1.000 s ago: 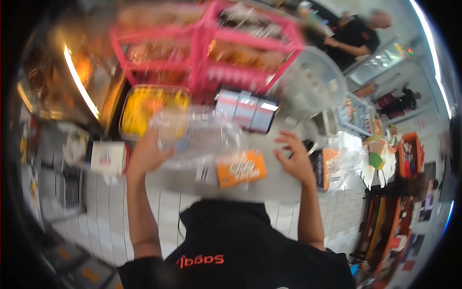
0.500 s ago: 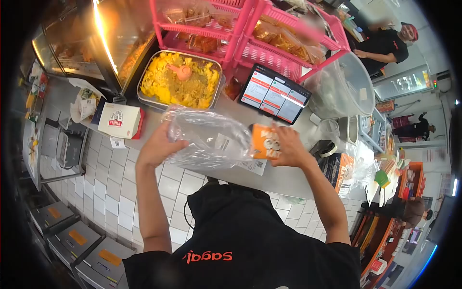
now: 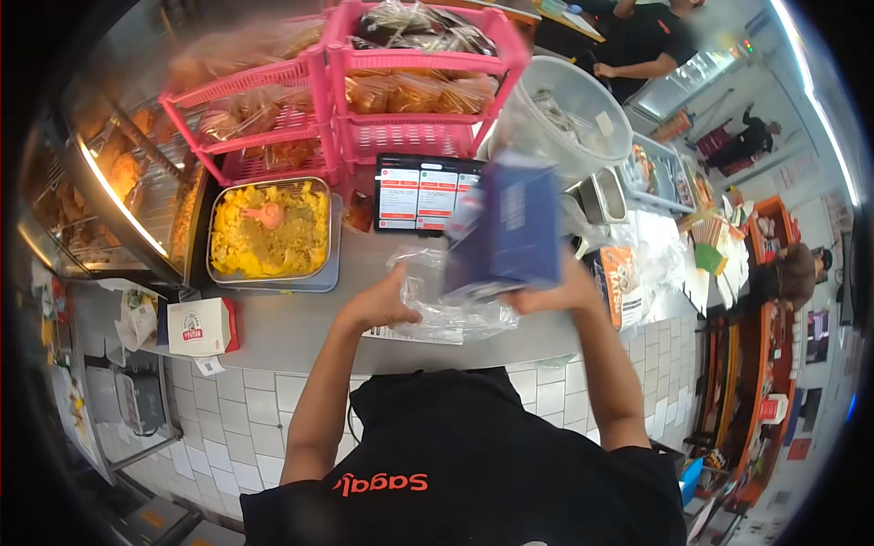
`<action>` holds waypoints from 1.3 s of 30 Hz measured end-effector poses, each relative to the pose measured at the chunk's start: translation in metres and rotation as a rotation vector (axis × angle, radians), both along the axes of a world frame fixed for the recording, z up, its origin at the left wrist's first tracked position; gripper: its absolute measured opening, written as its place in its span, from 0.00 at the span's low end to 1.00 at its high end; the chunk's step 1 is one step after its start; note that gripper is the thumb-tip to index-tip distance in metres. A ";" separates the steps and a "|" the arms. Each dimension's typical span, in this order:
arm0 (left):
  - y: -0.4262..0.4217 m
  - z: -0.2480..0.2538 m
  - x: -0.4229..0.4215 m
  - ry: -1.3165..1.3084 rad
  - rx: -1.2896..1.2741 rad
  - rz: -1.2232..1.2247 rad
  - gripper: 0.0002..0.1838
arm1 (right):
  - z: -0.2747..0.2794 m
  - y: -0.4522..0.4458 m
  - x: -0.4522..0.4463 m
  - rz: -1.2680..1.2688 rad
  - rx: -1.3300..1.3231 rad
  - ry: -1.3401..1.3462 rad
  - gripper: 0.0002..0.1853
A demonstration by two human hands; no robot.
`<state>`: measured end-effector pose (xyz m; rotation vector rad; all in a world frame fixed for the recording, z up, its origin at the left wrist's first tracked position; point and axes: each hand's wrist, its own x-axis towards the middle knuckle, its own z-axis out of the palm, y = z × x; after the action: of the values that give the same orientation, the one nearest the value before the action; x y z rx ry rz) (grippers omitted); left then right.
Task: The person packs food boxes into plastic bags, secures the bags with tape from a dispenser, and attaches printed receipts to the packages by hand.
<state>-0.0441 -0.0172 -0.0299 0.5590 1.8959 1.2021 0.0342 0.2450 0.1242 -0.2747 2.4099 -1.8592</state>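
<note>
My left hand (image 3: 376, 298) is closed on the edge of a crumpled clear plastic bag (image 3: 426, 289) above the front of the counter. In my right hand (image 3: 562, 289) is a dark blue box (image 3: 523, 223), gripped near its lower end and tilted. Motion blurs the box, and its left part overlaps the bag; I cannot tell whether any of it is inside. A white paper slip (image 3: 414, 336) lies under the bag at the counter edge. Behind the box stands a tablet (image 3: 414, 193), partly covered by it.
On the left are a tray of yellow food (image 3: 264, 259) with an orange scoop, a white-and-red box (image 3: 202, 328) and a heated display case (image 3: 118, 173). Pink racks (image 3: 332, 146) hold bagged food. A clear tub (image 3: 583, 118) and metal container (image 3: 604, 196) stand right. Other people stand beyond.
My right hand, earlier on an orange printed box face at the bag's right end, now holds a dark blue box raised higher. The bag has bunched up. The view has shifted.
</note>
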 end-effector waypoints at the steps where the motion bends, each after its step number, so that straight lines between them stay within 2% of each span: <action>1: 0.001 -0.008 -0.003 -0.004 -0.004 -0.009 0.59 | -0.022 -0.013 -0.004 0.056 -0.005 -0.028 0.66; 3: -0.003 -0.030 -0.008 -0.009 0.102 -0.071 0.59 | -0.082 -0.028 -0.011 0.136 -0.006 -0.077 0.65; 4: -0.007 -0.026 -0.008 -0.013 0.099 -0.069 0.59 | -0.112 -0.031 -0.012 0.140 -0.094 -0.130 0.64; 6: -0.017 -0.012 -0.010 -0.073 0.133 -0.092 0.58 | -0.122 -0.031 -0.007 0.172 0.156 -0.101 0.63; 7: -0.023 -0.020 -0.011 -0.100 0.186 -0.109 0.59 | -0.128 -0.029 -0.005 0.180 0.156 -0.100 0.63; 9: -0.030 -0.015 -0.014 -0.060 0.095 -0.138 0.60 | -0.135 -0.024 -0.004 0.180 0.580 0.108 0.60; 10: -0.032 -0.011 -0.018 -0.014 0.004 -0.178 0.61 | -0.133 -0.025 -0.007 0.175 0.590 0.127 0.60; 11: -0.035 -0.021 -0.018 0.118 0.031 -0.202 0.65 | -0.128 -0.027 -0.009 0.232 0.685 0.073 0.63; 13: -0.034 -0.037 -0.020 0.337 0.165 -0.208 0.62 | -0.116 -0.026 -0.007 0.278 0.900 0.013 0.64; 15: -0.024 -0.013 -0.030 0.337 0.002 -0.229 0.59 | -0.115 -0.037 -0.005 0.272 1.074 -0.035 0.63; 16: -0.013 -0.008 -0.029 0.436 0.010 -0.131 0.57 | -0.117 -0.038 -0.005 0.273 1.128 -0.067 0.63; 17: -0.010 -0.005 -0.027 0.523 0.002 -0.022 0.55 | -0.118 -0.036 -0.001 0.220 1.138 -0.059 0.63; 19: 0.001 0.003 -0.026 0.594 -0.038 -0.048 0.52 | -0.121 -0.039 -0.009 0.320 1.228 -0.089 0.64; 22: 0.011 0.025 -0.027 0.660 -0.190 -0.066 0.45 | -0.131 -0.044 -0.009 0.260 1.169 -0.131 0.62; 25: 0.011 0.075 -0.029 0.699 -0.359 -0.122 0.39 | -0.122 -0.025 -0.007 0.249 1.249 -0.101 0.64; 26: 0.009 0.088 -0.029 0.716 -0.435 -0.160 0.37 | -0.108 -0.017 -0.005 0.237 1.322 -0.052 0.64; 27: 0.004 0.088 -0.032 0.722 -0.439 -0.161 0.37 | -0.090 -0.006 -0.007 0.297 1.389 -0.112 0.65; 28: -0.004 0.088 -0.037 0.774 -0.353 -0.144 0.36 | -0.070 0.001 -0.011 0.291 1.388 -0.107 0.65; 30: -0.006 0.092 -0.039 0.821 -0.265 -0.130 0.35 | -0.039 0.012 -0.015 0.419 1.467 -0.317 0.65; 32: -0.006 0.112 -0.034 0.926 -0.135 -0.005 0.30 | -0.004 0.015 -0.011 0.401 1.453 -0.294 0.61; 34: -0.003 0.138 -0.028 0.853 -0.123 0.075 0.29 | 0.009 0.019 -0.011 0.370 1.451 -0.250 0.58; 36: -0.007 0.149 -0.026 0.787 -0.104 0.157 0.28 | 0.015 0.027 -0.007 0.290 1.273 -0.148 0.46; 37: -0.010 0.149 -0.027 0.755 -0.051 0.195 0.28 | 0.020 0.029 0.003 0.159 1.055 -0.007 0.37; 39: -0.015 0.135 -0.033 0.752 0.033 0.258 0.29 | 0.046 0.015 0.023 0.159 0.361 -0.190 0.39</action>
<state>-0.0771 -0.0317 0.1053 0.8930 2.6436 1.2928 0.0572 0.2602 0.1699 -0.2403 2.4492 -1.2918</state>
